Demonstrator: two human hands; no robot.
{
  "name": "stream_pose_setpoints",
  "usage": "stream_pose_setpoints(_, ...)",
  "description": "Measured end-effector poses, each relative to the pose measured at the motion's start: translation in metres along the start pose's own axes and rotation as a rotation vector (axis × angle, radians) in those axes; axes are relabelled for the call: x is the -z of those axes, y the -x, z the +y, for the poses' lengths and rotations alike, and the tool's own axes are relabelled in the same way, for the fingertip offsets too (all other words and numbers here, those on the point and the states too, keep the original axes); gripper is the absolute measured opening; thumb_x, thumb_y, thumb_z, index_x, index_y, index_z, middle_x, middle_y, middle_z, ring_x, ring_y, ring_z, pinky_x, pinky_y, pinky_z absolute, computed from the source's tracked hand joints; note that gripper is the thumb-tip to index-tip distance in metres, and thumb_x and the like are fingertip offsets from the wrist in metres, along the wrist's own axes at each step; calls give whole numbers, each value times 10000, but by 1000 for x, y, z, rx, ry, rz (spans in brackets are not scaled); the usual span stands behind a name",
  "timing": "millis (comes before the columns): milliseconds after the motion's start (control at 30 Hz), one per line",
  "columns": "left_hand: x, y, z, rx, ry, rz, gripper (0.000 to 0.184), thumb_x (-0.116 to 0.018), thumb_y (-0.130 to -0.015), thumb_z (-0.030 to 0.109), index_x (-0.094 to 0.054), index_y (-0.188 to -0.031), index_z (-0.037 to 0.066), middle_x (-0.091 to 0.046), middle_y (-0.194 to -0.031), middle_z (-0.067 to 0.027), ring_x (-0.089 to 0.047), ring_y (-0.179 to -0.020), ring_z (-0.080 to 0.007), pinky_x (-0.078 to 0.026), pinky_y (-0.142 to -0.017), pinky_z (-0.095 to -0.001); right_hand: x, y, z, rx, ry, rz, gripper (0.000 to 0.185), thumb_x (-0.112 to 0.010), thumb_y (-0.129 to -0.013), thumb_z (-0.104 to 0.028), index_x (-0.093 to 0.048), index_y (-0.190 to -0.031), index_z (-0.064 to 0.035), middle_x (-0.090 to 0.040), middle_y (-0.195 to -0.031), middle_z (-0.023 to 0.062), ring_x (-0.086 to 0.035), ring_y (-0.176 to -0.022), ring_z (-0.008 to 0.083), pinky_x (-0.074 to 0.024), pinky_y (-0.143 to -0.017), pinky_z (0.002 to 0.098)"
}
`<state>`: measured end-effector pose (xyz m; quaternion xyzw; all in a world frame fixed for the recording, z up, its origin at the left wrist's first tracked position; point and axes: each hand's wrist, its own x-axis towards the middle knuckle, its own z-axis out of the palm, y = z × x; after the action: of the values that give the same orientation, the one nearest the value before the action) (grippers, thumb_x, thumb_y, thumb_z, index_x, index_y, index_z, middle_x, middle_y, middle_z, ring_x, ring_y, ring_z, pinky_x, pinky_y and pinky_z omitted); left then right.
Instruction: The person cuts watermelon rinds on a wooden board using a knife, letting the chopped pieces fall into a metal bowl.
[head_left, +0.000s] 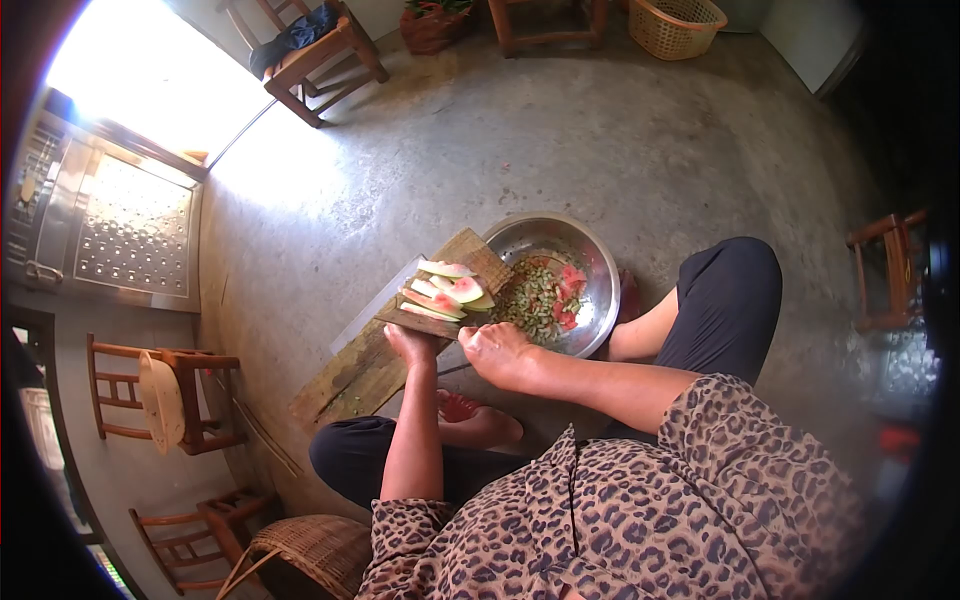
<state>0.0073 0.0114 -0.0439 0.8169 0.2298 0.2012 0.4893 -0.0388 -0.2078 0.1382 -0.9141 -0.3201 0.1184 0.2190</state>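
Pale green watermelon rind pieces (445,288), some with pink flesh, lie in a heap on a worn wooden board (345,378). A flat brown strip (418,321) crosses the near side of the heap; I cannot tell whether it is wood or a blade. My left hand (410,346) is against its near edge, fingers mostly hidden. My right hand (500,356) is closed at its right end, beside the bowl; what it grips is hidden. The steel bowl (603,262) beyond holds many small chopped green bits and red watermelon pieces (569,296).
Wooden chairs stand at the upper left (315,55) and along the left wall (200,400), one with a straw hat (160,402). A yellow plastic basket (676,26) is at the back. A wicker basket (315,545) sits low left. My knees flank the bowl and board.
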Motion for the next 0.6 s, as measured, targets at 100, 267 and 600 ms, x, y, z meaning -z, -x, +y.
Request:
stream_pose_setpoints(100, 4, -2, -10, -119, -372, -86, 214, -459, -830, 157, -588, -899, 1, -629, -891, -80, -597, -727, -164, -494, -631, -332, -3, -4, 0, -14, -13, -11, 196, -480, -746, -60, -511, -903, 53, -627, -736, 188, -652, -702, 286, -524, -595, 375)
stream_pose_setpoints(267, 2, -6, -14, 37, -37, -108, 207, -519, -807, 166, -586, -928, 11, -593, -925, -150, -541, -845, -286, -432, -742, -400, -2, -9, -4, -58, -34, -23, 179, -470, -764, -62, -513, -903, 42, -630, -738, 188, -653, -708, 288, -523, -596, 380)
stream_pose_setpoints(600, 1, -6, -13, 2, -53, -66, 273, -417, -872, 205, -572, -907, -16, -613, -896, -139, -608, -753, -209, -504, -659, -360, -10, -21, -4, -32, 9, -53, 208, -466, -776, -75, -501, -934, 56, -633, -749, 180, -654, -698, 278, -522, -590, 368)
